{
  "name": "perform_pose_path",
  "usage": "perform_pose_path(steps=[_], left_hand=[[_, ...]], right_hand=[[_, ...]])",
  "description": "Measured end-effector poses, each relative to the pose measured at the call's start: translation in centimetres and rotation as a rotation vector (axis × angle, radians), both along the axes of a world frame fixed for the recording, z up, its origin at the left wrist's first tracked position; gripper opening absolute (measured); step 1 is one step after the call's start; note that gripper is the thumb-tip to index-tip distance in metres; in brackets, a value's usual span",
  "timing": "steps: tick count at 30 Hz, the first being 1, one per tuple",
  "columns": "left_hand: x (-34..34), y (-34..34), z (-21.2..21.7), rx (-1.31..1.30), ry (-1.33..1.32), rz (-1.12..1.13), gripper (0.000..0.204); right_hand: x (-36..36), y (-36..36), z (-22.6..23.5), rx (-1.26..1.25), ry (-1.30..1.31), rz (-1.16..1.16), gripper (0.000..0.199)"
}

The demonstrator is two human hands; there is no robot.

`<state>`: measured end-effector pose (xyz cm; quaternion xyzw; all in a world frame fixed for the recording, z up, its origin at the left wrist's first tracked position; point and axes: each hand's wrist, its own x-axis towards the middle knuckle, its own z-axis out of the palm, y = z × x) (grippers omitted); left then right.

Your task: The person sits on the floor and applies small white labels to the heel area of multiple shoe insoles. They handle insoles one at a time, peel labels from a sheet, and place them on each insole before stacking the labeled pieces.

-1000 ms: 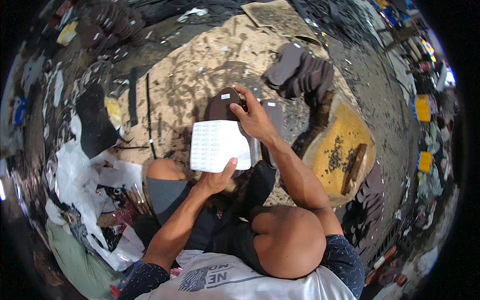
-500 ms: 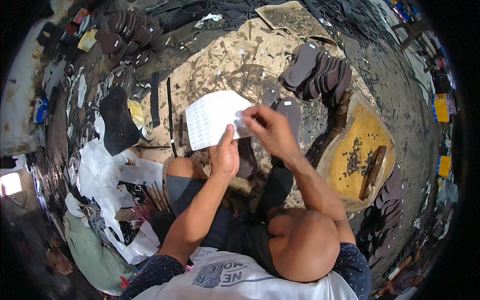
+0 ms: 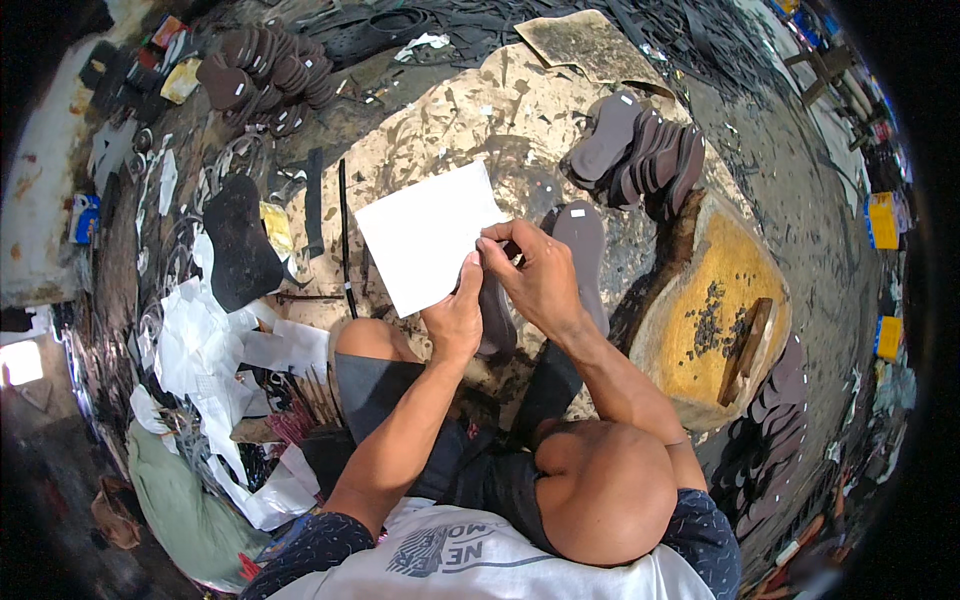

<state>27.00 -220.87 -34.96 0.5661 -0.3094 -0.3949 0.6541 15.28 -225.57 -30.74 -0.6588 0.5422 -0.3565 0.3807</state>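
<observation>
Holding a white square sheet of sticker paper [image 3: 430,235] with both hands, above the pale, scarred work bench [image 3: 470,110]. Left hand [image 3: 455,318] gripping the lower right edge of the sheet, thumb pressing on top, fingers [image 3: 470,272] closing on the paper. Right hand [image 3: 540,275] pinching at the right edge of the same sheet, fingertips [image 3: 492,240] coming together on a small spot there; too small to tell what exactly is between them. Sheet tilting, reaching up and to the left from the fingers.

Just under the two hands, lying on the bench: a dark brown rubber shoe sole [image 3: 583,250] with a little white label near its top, beside the right hand, and another dark sole [image 3: 495,320] partly hidden below the left hand. Farther up and to the right from the fingers, resting in a leaning pile: several dark brown soles [image 3: 640,150]. To the right of the right hand, standing on the floor: a yellow round wooden block [image 3: 725,300] carrying small dark bits and a brown wooden tool [image 3: 745,335]. To the left from the fingers, lying near the sheet: a thin black strip [image 3: 343,235] and a flat black cut piece of rubber [image 3: 240,245]. Farther left and lower, spreading on the floor: white paper scraps [image 3: 215,345]. Far up left, lying stacked: more dark soles with white labels [image 3: 265,80].
</observation>
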Motion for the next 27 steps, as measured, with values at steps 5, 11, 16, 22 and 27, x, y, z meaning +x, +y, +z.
perform_pose_path(steps=[5, 11, 16, 22, 27], left_hand=[[-0.5, -0.9, 1.9, 0.078, 0.277, 0.048, 0.034], [-0.2, -1.3, 1.0, 0.08, 0.448, 0.039, 0.045], [0.3, -0.6, 0.3, 0.108, 0.537, 0.015, 0.045], [1.4, 1.2, 0.1, 0.253, 0.623, -0.078, 0.042], [2.5, 6.3, -3.5, 0.196, -0.372, -0.449, 0.035]], right_hand=[[0.1, -0.3, -0.3, -0.13, -0.153, -0.026, 0.013], [0.2, -0.7, -0.9, -0.227, -0.089, 0.087, 0.041], [0.7, -0.3, -1.3, -0.185, -0.042, 0.075, 0.042], [0.1, -1.4, -3.3, 0.167, -0.445, 0.049, 0.036], [-2.2, -8.0, -5.9, 0.384, -0.356, 0.04, 0.036]])
